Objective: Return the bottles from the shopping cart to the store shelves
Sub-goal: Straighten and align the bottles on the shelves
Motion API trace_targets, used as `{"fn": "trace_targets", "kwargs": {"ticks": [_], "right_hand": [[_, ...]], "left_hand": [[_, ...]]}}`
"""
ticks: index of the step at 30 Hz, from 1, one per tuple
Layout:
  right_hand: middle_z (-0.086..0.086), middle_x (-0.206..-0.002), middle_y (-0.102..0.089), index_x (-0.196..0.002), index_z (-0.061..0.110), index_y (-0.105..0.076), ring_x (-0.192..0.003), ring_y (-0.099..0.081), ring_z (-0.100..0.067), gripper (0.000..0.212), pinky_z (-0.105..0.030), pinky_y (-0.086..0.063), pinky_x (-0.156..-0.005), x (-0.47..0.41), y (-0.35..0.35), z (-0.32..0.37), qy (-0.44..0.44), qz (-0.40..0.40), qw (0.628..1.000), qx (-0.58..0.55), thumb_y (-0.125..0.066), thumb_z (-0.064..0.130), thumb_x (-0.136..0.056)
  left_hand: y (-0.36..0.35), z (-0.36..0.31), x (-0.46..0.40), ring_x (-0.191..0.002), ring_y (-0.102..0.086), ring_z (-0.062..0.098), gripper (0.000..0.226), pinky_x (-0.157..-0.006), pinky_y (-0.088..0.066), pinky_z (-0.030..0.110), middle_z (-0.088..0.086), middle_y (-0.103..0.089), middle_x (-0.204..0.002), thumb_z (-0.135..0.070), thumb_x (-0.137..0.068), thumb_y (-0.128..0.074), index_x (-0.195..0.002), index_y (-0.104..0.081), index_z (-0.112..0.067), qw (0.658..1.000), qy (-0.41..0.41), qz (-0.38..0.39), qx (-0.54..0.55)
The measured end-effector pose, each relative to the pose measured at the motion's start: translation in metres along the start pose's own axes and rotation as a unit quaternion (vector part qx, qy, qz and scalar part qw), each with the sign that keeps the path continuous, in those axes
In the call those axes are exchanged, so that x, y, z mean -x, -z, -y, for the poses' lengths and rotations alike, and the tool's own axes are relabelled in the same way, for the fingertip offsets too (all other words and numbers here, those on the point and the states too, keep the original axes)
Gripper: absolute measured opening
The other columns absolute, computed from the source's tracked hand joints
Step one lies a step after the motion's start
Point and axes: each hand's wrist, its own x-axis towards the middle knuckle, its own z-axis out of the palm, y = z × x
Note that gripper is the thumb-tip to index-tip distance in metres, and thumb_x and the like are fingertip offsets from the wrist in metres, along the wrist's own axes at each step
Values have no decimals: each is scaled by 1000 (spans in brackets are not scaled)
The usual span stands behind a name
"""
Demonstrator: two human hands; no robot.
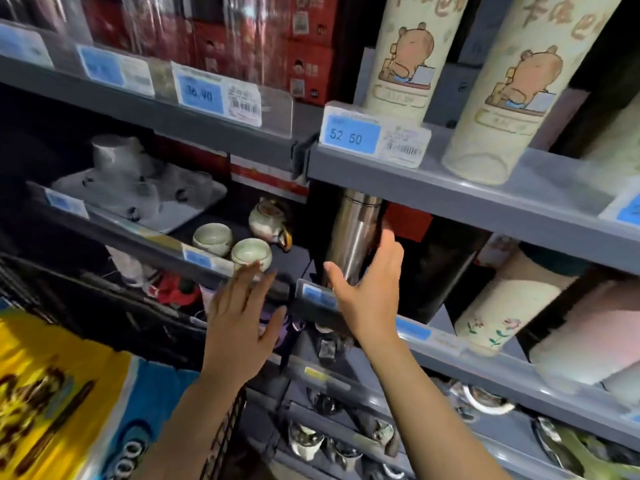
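Observation:
A steel bottle stands upright on the middle grey shelf, under the shelf above. My right hand is spread open just in front of it, thumb to the left of its base, fingers by its right side; whether they touch the steel is unclear. My left hand hovers open lower left, fingers straight, holding nothing, in front of the shelf edge. The black wire shopping cart shows at the bottom, beside my left forearm.
Cream bear-printed bottles stand on the upper shelf behind a 52.50 price tag. Small tea cups and a teapot sit left of the steel bottle. A yellow and blue package lies at lower left. Floral bottles stand right.

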Motion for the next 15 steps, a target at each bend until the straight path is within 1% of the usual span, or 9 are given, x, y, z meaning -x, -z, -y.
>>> {"fn": "trace_targets", "kwargs": {"ticks": [2, 4, 7, 10, 11, 13, 15], "right_hand": [[-10, -123, -37, -138, 5, -30, -112, -42, -26, 87, -33, -43, -82, -8, -8, -4, -39, -9, 999, 9, -75, 47, -77], [-6, -121, -38, -137, 7, -31, -107, -43, -21, 91, -30, -40, -76, -12, -14, -9, -77, -9, 997, -3, -76, 53, -72], [1, -115, -36, -134, 10, -33, -100, -44, -16, 94, -30, -43, -71, -15, -21, -16, -78, -14, 997, -6, -77, 59, -66], [2, -116, -36, -134, 11, -32, -96, -48, -16, 97, -30, -47, -69, -18, -23, -19, -90, -13, 996, -4, -78, 59, -64], [1, -118, -37, -135, 12, -32, -96, -48, -16, 96, -29, -47, -69, -17, -22, -19, -94, -9, 996, -5, -78, 59, -64], [0, -123, -39, -138, 13, -29, -99, -47, -13, 99, -26, -43, -72, -16, -22, -19, -91, -6, 996, -10, -76, 60, -65], [0, -129, -38, -143, 13, -25, -102, -42, -9, 105, -26, -41, -77, -14, -21, -18, -84, -5, 996, -20, -73, 64, -64]], "left_hand": [[-9, 9, -13, -137, -35, 32, 69, -108, -31, 54, 12, -39, -150, -60, -91, -35, -148, -27, -23, 998, 4, 47, -50], [-23, 16, -17, -143, -27, 30, 76, -111, -28, 57, 10, -32, -155, -68, -89, -30, -151, -22, -24, 994, 7, 88, -62], [-42, 21, -15, -146, -20, 29, 76, -111, -26, 59, 10, -27, -157, -71, -91, -22, -151, -22, -24, 992, 4, 109, -62], [-51, 20, -11, -147, -14, 30, 74, -114, -16, 55, 10, -24, -158, -70, -93, -21, -151, -23, -24, 992, -2, 98, -74], [-53, 21, -11, -147, -14, 30, 73, -115, -15, 55, 9, -24, -158, -70, -93, -21, -151, -23, -24, 992, -3, 96, -76], [-57, 25, -11, -147, -15, 29, 73, -114, -16, 56, 7, -25, -157, -70, -93, -21, -149, -26, -25, 993, -4, 90, -80], [-61, 29, -11, -145, -19, 30, 71, -111, -23, 60, 6, -28, -154, -71, -93, -20, -145, -32, -25, 993, -7, 84, -82]]}}
